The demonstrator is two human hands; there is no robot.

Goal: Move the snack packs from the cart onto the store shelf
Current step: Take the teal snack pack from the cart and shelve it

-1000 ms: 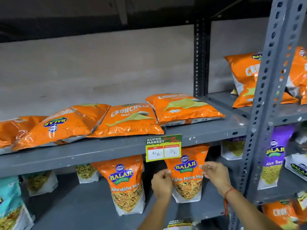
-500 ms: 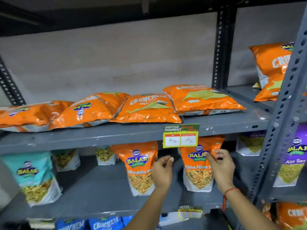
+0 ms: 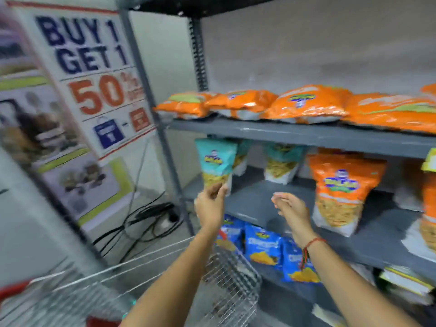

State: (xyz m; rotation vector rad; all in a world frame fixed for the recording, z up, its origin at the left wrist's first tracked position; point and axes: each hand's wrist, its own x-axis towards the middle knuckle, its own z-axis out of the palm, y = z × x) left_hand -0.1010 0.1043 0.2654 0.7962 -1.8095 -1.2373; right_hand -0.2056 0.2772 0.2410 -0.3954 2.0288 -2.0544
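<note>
My left hand (image 3: 210,204) pinches the bottom of a teal snack pack (image 3: 215,165) that stands upright at the left end of the middle grey shelf (image 3: 266,204). My right hand (image 3: 291,208) hovers over the same shelf a little to the right, fingers loosely apart, holding nothing. The wire cart (image 3: 146,284) sits below my arms at the lower left; what it holds is blurred. An orange snack pack (image 3: 342,192) stands further right on the middle shelf. Orange packs (image 3: 304,105) lie flat in a row on the upper shelf (image 3: 295,135).
More teal packs (image 3: 282,164) stand behind on the middle shelf. Blue packs (image 3: 264,246) fill the shelf below. A grey upright post (image 3: 151,97) marks the rack's left end. A "Buy 1 Get 1" poster (image 3: 89,74) and black cables (image 3: 146,220) are at the left.
The view has swung left and down, bringing the cart and poster into sight. Both hands left the orange packs; my left hand now grips a teal pack at the shelf's left end.
</note>
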